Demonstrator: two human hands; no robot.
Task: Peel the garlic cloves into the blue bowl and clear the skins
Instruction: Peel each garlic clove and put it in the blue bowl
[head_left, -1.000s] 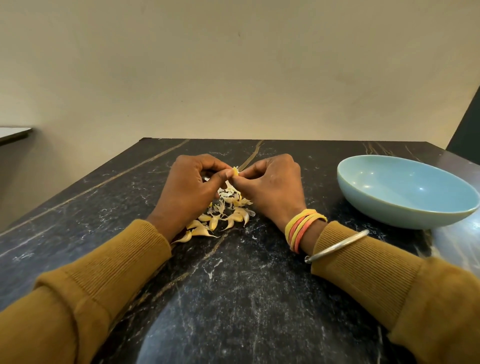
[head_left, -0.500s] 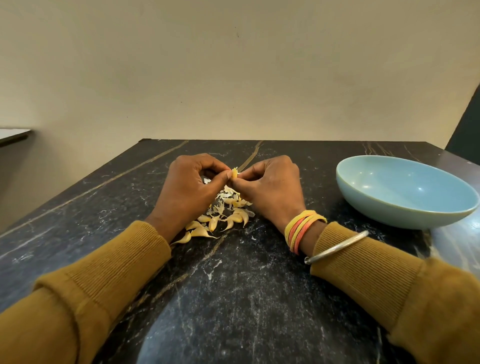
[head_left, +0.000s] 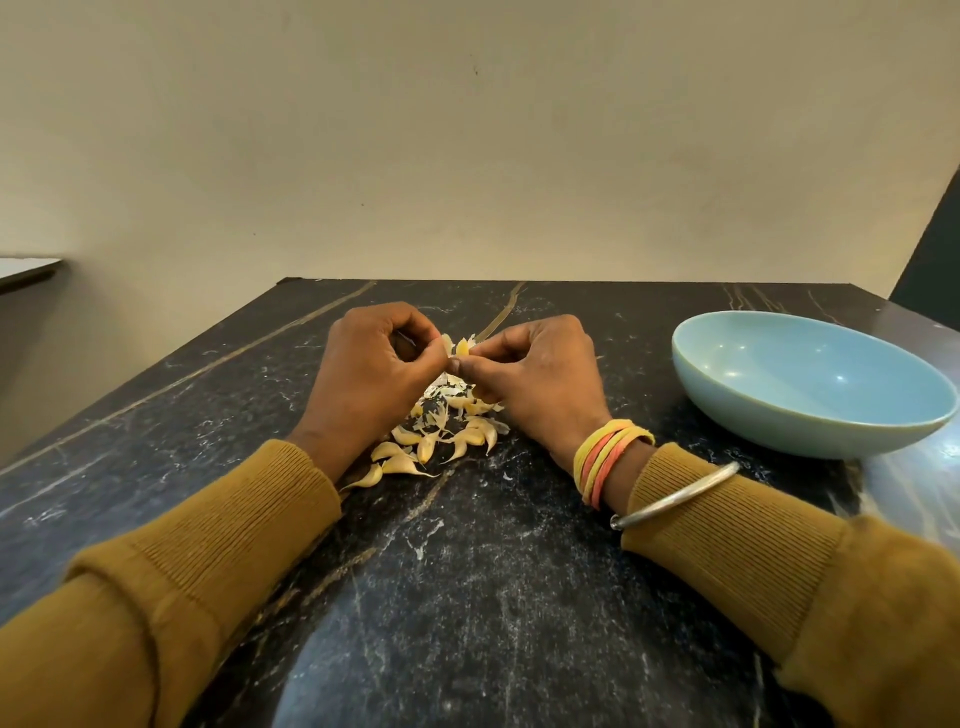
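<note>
Dark marble table (head_left: 467, 597), and little has shifted on it since half a second back: the one blue bowl (head_left: 810, 384) sits where it was by the right edge, nothing visible inside. Two hands, left hand (head_left: 374, 374) and right hand (head_left: 540, 374), meet mid-table toward the far edge, both pinching a single garlic clove (head_left: 462, 347) between thumb and fingertips. What's new: the clove shows more now, yellow, with pale skin flaring off its top (earlier the thumbs hid most of it). Beneath the hands lies the pile of cloves (head_left: 441, 436), roughly ten visible, slim, curved, cream-yellow with pointed tails, mixed with white skin flakes (head_left: 441, 391); others hide behind the hands.
</note>
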